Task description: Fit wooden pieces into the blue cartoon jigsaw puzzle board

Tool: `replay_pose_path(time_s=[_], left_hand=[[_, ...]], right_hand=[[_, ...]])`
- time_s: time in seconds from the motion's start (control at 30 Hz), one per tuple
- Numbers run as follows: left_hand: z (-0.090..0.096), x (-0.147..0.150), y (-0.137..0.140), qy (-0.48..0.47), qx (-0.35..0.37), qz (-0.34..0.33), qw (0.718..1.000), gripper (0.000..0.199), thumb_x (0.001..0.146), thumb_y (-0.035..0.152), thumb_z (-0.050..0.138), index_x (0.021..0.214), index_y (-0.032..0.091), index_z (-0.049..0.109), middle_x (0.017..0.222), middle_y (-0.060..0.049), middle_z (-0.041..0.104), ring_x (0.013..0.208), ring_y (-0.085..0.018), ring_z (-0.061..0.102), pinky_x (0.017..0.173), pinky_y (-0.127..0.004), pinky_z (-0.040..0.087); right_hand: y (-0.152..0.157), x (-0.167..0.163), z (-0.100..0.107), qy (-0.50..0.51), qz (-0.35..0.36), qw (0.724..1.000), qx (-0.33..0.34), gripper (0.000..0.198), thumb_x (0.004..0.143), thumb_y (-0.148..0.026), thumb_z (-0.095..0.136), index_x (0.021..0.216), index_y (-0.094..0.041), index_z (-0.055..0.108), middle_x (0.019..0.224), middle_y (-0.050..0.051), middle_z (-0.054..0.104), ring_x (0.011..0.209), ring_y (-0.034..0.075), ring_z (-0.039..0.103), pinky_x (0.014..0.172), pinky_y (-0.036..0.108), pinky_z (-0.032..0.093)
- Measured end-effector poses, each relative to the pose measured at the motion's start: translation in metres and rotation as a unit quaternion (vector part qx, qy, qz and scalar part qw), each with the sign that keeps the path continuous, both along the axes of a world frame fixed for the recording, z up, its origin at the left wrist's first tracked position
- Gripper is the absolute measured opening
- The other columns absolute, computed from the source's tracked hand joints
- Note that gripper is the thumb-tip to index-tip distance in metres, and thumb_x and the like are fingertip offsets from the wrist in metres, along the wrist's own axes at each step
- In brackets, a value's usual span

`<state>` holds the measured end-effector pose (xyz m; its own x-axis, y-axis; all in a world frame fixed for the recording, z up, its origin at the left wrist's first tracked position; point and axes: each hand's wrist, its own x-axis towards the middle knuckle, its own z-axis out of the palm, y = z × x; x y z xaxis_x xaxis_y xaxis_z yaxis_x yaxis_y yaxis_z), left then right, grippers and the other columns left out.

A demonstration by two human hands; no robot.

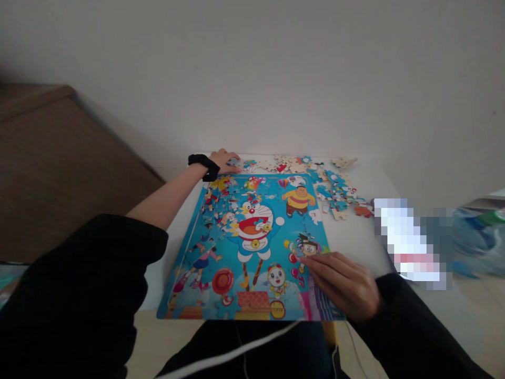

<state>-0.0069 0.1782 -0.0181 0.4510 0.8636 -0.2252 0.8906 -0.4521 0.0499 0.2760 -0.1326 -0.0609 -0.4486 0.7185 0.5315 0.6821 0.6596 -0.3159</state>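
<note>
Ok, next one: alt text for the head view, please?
A mostly finished cartoon jigsaw puzzle lies on a white table. The left hand reaches to loose pieces at its far edge, and the right hand rests flat on its near right corner.

The puzzle board point(252, 247) looks like printed cardboard with a smooth, faintly glossy face in bright blues. Loose puzzle pieces point(335, 189) at two o'clock of it show colour print or plain pale card backs. The table point(355, 231) is a smooth, matt white top. At nine o'clock a cabinet point(59, 173) looks like matt brown wood. A black cloth scrunchie point(203, 164) rings the left wrist; the sleeves point(90, 284) are matt black cloth.
</note>
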Motion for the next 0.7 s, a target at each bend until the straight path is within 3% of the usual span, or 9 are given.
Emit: replay_pose_path(time_s=[0.23, 0.37, 0.53, 0.7], left_hand=[[-0.005, -0.008, 0.012, -0.032, -0.015, 0.03, 0.999, 0.05, 0.078, 0.052, 0.051, 0.113, 0.016, 0.052, 0.107, -0.011, 0.056, 0.093, -0.022, 0.055, 0.08, -0.029, 0.043], [-0.005, -0.009, 0.01, -0.105, -0.019, 0.101, 0.989, 0.047, 0.071, 0.046, 0.061, 0.108, 0.018, 0.052, 0.108, -0.009, 0.056, 0.088, -0.02, 0.058, 0.068, -0.024, 0.046], [-0.007, -0.013, 0.005, -0.238, -0.029, 0.178, 0.954, 0.041, 0.064, 0.035, 0.07, 0.099, 0.018, 0.055, 0.108, -0.006, 0.055, 0.074, -0.014, 0.058, 0.051, -0.017, 0.045], [0.001, -0.012, 0.002, -0.372, -0.016, 0.217, 0.902, 0.025, 0.069, 0.024, 0.066, 0.09, 0.014, 0.056, 0.082, -0.003, 0.059, 0.059, -0.008, 0.052, 0.048, -0.015, 0.044]], right_hand=[[0.001, 0.0, 0.002, 0.001, 0.004, 1.0, -0.006, 0.028, 0.084, -0.013, 0.053, 0.111, -0.013, 0.062, 0.098, 0.007, 0.069, 0.088, 0.015, 0.063, 0.073, 0.027, 0.056], [0.0, 0.0, 0.004, -0.002, 0.005, 1.0, -0.005, 0.028, 0.084, -0.012, 0.053, 0.111, -0.013, 0.062, 0.099, 0.007, 0.069, 0.088, 0.014, 0.063, 0.074, 0.026, 0.056], [0.0, 0.001, 0.001, -0.002, 0.002, 1.0, -0.011, 0.029, 0.083, -0.013, 0.054, 0.111, -0.014, 0.062, 0.1, 0.007, 0.068, 0.091, 0.015, 0.062, 0.076, 0.026, 0.055], [0.001, 0.001, -0.001, 0.0, 0.002, 1.0, -0.009, 0.029, 0.083, -0.013, 0.054, 0.111, -0.014, 0.062, 0.1, 0.007, 0.068, 0.09, 0.015, 0.062, 0.076, 0.026, 0.055]])
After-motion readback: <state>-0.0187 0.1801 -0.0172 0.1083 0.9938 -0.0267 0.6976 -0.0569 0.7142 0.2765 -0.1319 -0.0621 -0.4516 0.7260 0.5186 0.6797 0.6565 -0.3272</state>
